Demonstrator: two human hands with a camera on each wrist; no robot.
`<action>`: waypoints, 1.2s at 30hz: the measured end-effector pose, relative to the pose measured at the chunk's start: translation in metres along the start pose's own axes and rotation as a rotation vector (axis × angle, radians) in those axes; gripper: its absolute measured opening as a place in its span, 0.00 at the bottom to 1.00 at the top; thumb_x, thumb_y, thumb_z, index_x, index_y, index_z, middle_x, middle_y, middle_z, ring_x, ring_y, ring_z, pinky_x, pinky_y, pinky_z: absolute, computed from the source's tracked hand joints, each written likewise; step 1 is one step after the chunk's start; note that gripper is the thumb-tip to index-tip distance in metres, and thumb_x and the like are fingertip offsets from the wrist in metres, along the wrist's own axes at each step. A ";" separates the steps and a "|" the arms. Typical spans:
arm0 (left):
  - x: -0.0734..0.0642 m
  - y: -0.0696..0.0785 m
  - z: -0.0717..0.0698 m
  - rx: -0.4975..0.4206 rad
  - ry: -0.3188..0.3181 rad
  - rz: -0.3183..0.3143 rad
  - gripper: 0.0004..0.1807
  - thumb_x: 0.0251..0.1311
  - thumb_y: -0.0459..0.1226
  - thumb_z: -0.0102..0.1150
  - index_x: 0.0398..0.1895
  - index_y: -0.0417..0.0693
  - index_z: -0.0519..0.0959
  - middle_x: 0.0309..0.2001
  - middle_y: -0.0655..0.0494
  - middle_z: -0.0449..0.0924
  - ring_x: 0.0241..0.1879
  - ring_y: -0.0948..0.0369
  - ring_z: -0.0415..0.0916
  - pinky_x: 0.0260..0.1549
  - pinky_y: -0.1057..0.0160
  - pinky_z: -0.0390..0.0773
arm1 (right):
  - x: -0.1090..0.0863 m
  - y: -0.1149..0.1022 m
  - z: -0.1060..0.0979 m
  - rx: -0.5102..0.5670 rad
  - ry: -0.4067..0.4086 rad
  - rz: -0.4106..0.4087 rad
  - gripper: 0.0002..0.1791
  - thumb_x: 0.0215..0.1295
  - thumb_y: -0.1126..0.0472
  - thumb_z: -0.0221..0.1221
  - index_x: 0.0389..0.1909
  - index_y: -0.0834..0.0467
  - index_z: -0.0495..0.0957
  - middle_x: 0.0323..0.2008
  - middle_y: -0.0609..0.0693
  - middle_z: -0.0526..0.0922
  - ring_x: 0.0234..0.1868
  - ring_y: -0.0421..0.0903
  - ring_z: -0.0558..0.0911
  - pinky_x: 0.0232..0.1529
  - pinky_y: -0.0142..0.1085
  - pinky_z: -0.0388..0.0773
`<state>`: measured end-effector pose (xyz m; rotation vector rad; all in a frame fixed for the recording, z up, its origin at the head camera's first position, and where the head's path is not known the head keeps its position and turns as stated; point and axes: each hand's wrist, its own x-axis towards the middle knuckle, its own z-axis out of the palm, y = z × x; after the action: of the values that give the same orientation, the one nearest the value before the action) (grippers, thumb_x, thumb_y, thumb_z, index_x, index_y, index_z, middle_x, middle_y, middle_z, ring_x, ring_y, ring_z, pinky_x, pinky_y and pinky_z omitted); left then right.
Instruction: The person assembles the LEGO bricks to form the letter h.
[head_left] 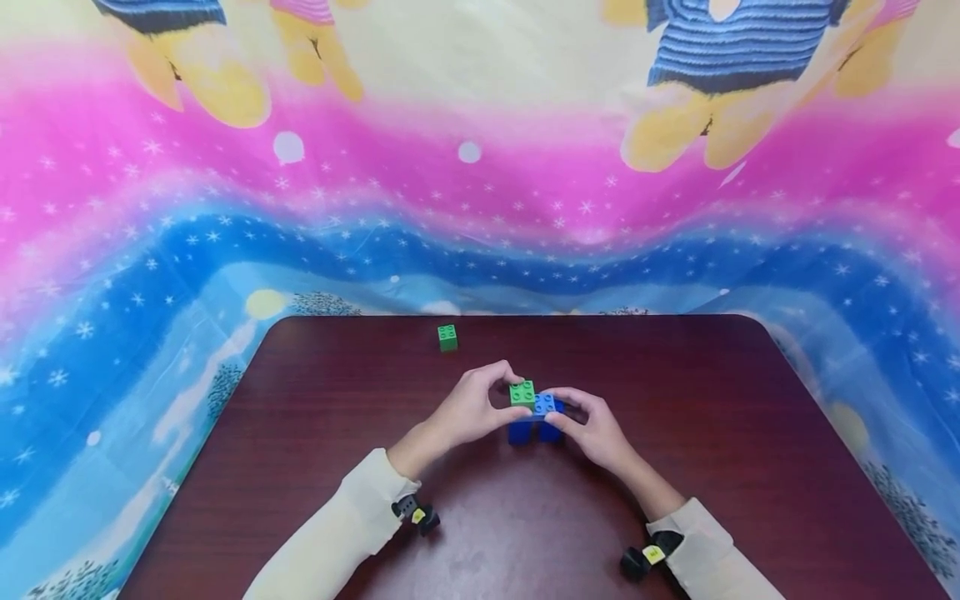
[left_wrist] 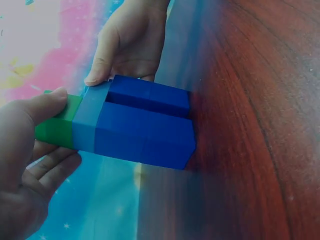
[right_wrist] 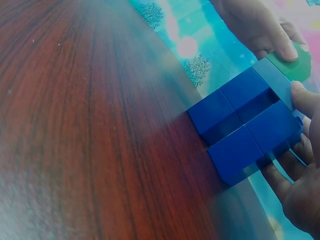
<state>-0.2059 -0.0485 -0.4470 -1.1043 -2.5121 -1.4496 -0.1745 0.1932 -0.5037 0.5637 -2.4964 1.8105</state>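
Note:
My left hand pinches a green toy building brick between thumb and fingers. The green brick sits on one end of a lighter blue brick. Beneath that, two dark blue columns of stacked bricks stand side by side on the table, with a narrow gap between them. My right hand grips the lighter blue brick from the other side, its thumb on the near face. In the right wrist view, each dark blue column shows a seam between two bricks. The right fingertips are partly hidden behind the bricks.
A loose green brick rests near the far edge of the dark red-brown table, left of the hands. A patterned pink and blue cloth hangs behind the table. Each wrist carries a small black camera.

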 end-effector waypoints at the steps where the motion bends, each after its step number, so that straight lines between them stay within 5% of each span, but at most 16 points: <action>1: 0.000 -0.001 0.001 0.000 0.004 0.007 0.16 0.56 0.37 0.76 0.40 0.48 0.76 0.48 0.49 0.85 0.45 0.58 0.84 0.48 0.55 0.84 | 0.000 0.000 0.000 -0.006 0.002 0.002 0.19 0.71 0.66 0.62 0.61 0.64 0.78 0.54 0.59 0.83 0.49 0.50 0.84 0.52 0.30 0.80; 14: -0.007 -0.005 0.009 -0.033 0.047 -0.036 0.19 0.56 0.37 0.76 0.47 0.49 0.77 0.51 0.54 0.85 0.46 0.63 0.83 0.47 0.66 0.82 | -0.008 -0.039 -0.002 -0.027 -0.001 -0.011 0.18 0.71 0.65 0.62 0.59 0.67 0.78 0.52 0.61 0.84 0.48 0.48 0.84 0.52 0.32 0.81; 20: -0.012 -0.009 0.012 -0.073 0.084 -0.033 0.21 0.57 0.38 0.76 0.50 0.48 0.77 0.52 0.54 0.84 0.47 0.62 0.83 0.48 0.65 0.83 | -0.006 -0.037 0.000 -0.037 0.002 0.006 0.18 0.71 0.65 0.63 0.59 0.66 0.79 0.52 0.60 0.84 0.48 0.48 0.84 0.52 0.29 0.79; 27: -0.016 -0.012 0.014 -0.068 0.092 -0.039 0.22 0.59 0.39 0.74 0.55 0.49 0.76 0.52 0.57 0.82 0.49 0.64 0.81 0.50 0.64 0.82 | -0.001 0.000 0.000 -0.042 0.007 0.012 0.20 0.71 0.66 0.63 0.61 0.63 0.78 0.54 0.58 0.84 0.48 0.47 0.84 0.53 0.33 0.80; 36: -0.023 -0.015 0.001 -0.058 0.001 0.002 0.27 0.65 0.40 0.69 0.66 0.49 0.75 0.59 0.57 0.80 0.53 0.55 0.80 0.53 0.49 0.81 | -0.003 0.000 0.000 -0.020 0.022 -0.004 0.18 0.70 0.61 0.64 0.59 0.58 0.80 0.52 0.55 0.85 0.46 0.47 0.84 0.52 0.32 0.80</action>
<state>-0.1970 -0.0650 -0.4670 -1.1133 -2.4830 -1.5309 -0.1718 0.1938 -0.5047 0.5454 -2.4946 1.7782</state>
